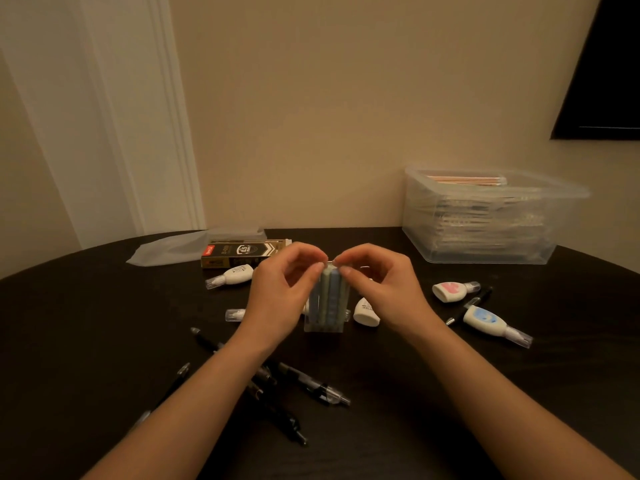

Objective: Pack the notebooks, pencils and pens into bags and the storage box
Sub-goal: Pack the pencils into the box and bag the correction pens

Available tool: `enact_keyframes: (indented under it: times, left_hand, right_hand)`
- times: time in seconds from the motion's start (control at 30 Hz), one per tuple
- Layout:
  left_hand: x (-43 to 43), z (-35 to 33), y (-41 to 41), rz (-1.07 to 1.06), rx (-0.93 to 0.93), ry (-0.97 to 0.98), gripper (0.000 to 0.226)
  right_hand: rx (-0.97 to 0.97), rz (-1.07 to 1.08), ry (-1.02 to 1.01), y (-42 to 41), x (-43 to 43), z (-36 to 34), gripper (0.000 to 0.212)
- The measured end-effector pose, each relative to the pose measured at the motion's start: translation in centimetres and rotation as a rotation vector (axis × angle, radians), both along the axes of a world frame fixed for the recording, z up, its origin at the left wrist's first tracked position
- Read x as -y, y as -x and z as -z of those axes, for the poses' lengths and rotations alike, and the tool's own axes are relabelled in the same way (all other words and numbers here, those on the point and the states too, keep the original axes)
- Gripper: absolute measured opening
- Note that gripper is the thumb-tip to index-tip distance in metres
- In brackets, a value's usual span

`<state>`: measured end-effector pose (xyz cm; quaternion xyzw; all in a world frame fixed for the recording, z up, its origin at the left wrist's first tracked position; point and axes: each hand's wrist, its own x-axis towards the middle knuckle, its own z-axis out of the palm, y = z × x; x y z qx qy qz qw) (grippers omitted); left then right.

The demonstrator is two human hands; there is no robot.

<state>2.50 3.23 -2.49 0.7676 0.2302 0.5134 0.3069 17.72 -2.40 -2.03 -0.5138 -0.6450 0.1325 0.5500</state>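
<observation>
Lying nearest on the dark table (450, 393) are several loose black pens (304, 382), scattered and partly crossed under the left forearm, not yet packed. Just beyond them a small clear bag (327, 299) stands upright on its base, filled with blue and green sticks that look like pens, though their ends are too blurred to be sure. The left hand (280, 292) and the right hand (381, 289) meet over its top, each pinching the upper edge between thumb and forefinger, the other fingers curled loosely aside. This looks like sealing the mouth of the bag. To do it well, the contents should sit fully below the seal line, the two edges should be lined up flat, and the pinch should travel from one corner across to the other, so that no gap is left. The base should stay on the table so the sticks do not slide up. White correction tapes (488, 320) lie around the bag on both sides, near but not touching it. Farther back lies a black and gold pen carton (246, 252), with empty bags (180, 249) behind it at the left. At the far right, against the wall, the storage box (485, 220) stands open and already stacked nearly full.
</observation>
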Motion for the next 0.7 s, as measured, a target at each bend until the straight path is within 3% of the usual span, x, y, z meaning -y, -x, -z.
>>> enact_keyframes:
  times: [0.5,0.6,0.7]
  left_hand:
    - [-0.7,0.7,0.7,-0.03,-0.051,-0.132,0.03]
    - [-0.7,0.1,0.7,0.057,-0.007,0.036,0.022]
    - [-1.0,-0.2,0.8,0.124,0.026,0.186,0.016]
  right_hand:
    - [-0.009,-0.092,0.037,-0.1,-0.4,0.0,0.01]
    - [-0.169,-0.129,0.115,-0.2,-0.5,-0.3,0.01]
    - [-0.176,-0.112,0.123,-0.2,-0.5,-0.1,0.009]
